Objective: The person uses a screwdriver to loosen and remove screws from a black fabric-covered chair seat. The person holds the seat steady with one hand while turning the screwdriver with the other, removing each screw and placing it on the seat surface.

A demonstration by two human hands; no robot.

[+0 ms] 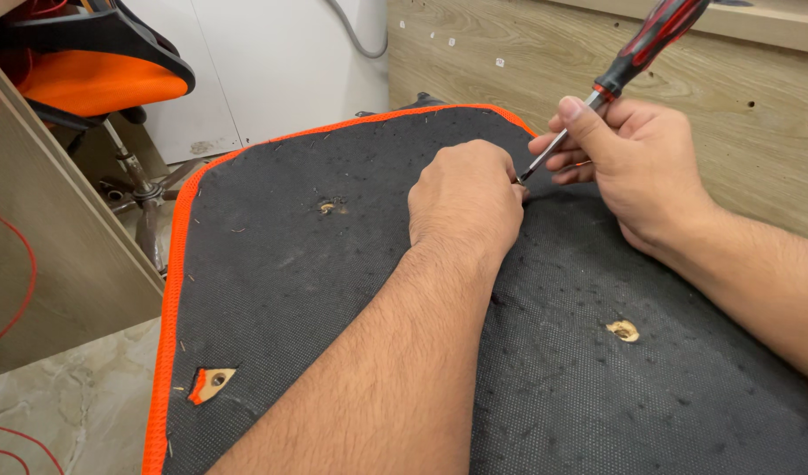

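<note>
Gripping a screwdriver [635,54], the right hand [628,167] meets the fisted left hand [466,198] on black fabric [334,290].

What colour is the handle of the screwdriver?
Red and black screwdriver handle, held in the right hand; head view.

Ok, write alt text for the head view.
A right hand holds a red-and-black screwdriver, its tip at the left hand pressed on a black, orange-edged seat pad. An orange chair stands behind.
</note>
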